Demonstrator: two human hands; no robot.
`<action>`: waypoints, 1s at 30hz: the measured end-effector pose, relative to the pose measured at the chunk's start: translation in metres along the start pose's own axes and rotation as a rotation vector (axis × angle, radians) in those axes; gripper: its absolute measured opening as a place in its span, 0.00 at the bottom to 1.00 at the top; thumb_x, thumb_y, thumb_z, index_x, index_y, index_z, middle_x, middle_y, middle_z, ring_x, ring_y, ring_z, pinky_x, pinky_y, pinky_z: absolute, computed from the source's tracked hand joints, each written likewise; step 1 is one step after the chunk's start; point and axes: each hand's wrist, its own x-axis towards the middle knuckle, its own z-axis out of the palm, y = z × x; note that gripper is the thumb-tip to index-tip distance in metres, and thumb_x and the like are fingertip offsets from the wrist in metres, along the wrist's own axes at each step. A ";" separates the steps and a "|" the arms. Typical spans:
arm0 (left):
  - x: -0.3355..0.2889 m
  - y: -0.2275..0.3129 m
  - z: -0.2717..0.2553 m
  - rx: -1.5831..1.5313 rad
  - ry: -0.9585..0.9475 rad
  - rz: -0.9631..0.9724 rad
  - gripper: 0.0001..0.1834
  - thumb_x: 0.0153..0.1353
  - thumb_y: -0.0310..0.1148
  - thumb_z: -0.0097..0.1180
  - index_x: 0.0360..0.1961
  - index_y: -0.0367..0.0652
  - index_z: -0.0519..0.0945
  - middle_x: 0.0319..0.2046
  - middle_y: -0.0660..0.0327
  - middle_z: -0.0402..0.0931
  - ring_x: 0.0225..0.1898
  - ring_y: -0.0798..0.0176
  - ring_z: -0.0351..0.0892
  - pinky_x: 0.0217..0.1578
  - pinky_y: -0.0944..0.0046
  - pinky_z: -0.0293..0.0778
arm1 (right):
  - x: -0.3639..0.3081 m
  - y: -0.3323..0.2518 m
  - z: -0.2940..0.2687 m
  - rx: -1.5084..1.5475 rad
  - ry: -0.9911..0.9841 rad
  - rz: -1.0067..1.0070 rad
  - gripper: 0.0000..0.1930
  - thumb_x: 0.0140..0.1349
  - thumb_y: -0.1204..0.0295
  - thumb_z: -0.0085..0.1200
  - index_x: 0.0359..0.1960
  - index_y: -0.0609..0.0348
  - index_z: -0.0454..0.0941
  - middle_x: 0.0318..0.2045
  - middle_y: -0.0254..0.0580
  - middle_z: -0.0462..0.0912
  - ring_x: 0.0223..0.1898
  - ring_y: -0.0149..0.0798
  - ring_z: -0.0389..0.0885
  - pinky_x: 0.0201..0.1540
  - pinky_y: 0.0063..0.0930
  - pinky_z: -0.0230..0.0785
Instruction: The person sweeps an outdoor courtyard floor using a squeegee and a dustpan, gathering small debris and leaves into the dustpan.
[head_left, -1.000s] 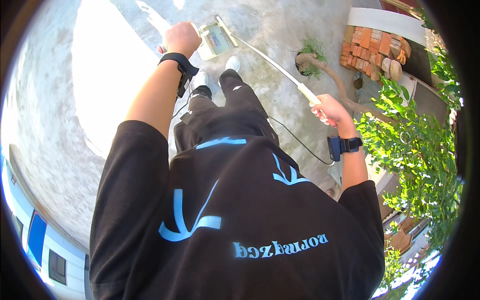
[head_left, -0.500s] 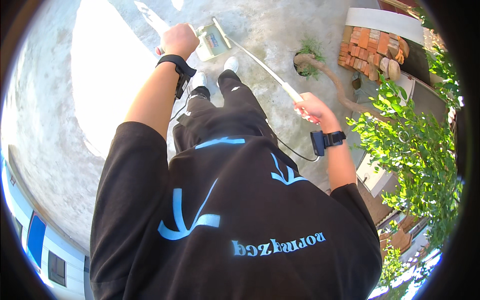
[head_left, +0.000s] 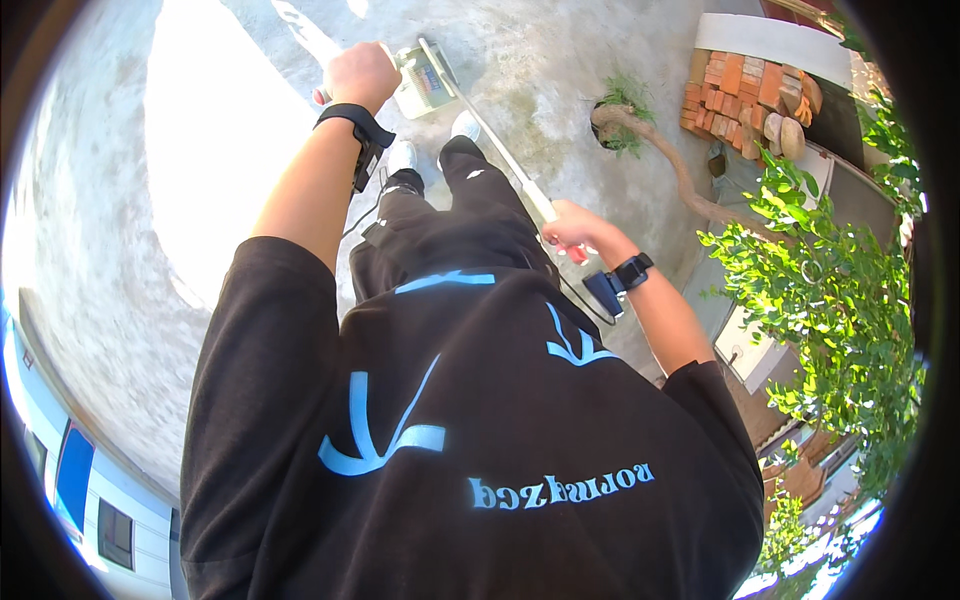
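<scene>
My left hand (head_left: 360,75) is closed round a handle whose reddish end pokes out beside it. That handle appears to run to the pale dustpan (head_left: 422,90) just to the right, low in front of my feet; the hand hides most of it. In my right hand (head_left: 582,230) is the long white handle of a broom (head_left: 500,150), gripped near its red-tipped top end. From there the handle slants up and left. Its narrow head (head_left: 437,62) lies across the dustpan's right side; I cannot make out bristles.
My white shoes (head_left: 466,125) stand on grey concrete (head_left: 540,60) just below the dustpan. A curved tree trunk (head_left: 680,175) rises from a hole at right, with leafy branches (head_left: 810,290) nearer me. Behind it are stacked bricks (head_left: 735,95). A dark cable hangs near my right wrist.
My right hand has moved left and closer to my body, so the broom handle stands steeper. The broom head has turned and shifted slightly left over the dustpan. My left hand stays nearly still.
</scene>
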 end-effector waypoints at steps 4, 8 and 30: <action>-0.009 0.001 -0.003 -0.011 0.038 0.002 0.14 0.50 0.36 0.48 0.32 0.40 0.80 0.28 0.51 0.80 0.31 0.48 0.80 0.32 0.51 0.74 | -0.036 0.045 -0.067 0.491 -0.026 -0.082 0.07 0.48 0.77 0.50 0.28 0.69 0.71 0.17 0.39 0.71 0.10 0.27 0.65 0.11 0.21 0.56; -0.007 0.000 -0.004 -0.001 0.049 -0.001 0.14 0.49 0.36 0.48 0.32 0.41 0.81 0.28 0.52 0.80 0.31 0.50 0.81 0.31 0.54 0.75 | -0.066 0.047 -0.068 0.369 0.102 -0.002 0.07 0.49 0.77 0.50 0.30 0.68 0.72 0.18 0.38 0.72 0.11 0.27 0.65 0.11 0.22 0.56; -0.009 0.008 0.013 -0.034 0.021 -0.038 0.13 0.49 0.36 0.50 0.32 0.41 0.81 0.30 0.52 0.80 0.33 0.51 0.81 0.32 0.55 0.75 | 0.002 0.005 -0.038 0.421 -0.067 -0.030 0.05 0.49 0.77 0.49 0.25 0.69 0.71 0.15 0.38 0.70 0.06 0.27 0.61 0.05 0.23 0.51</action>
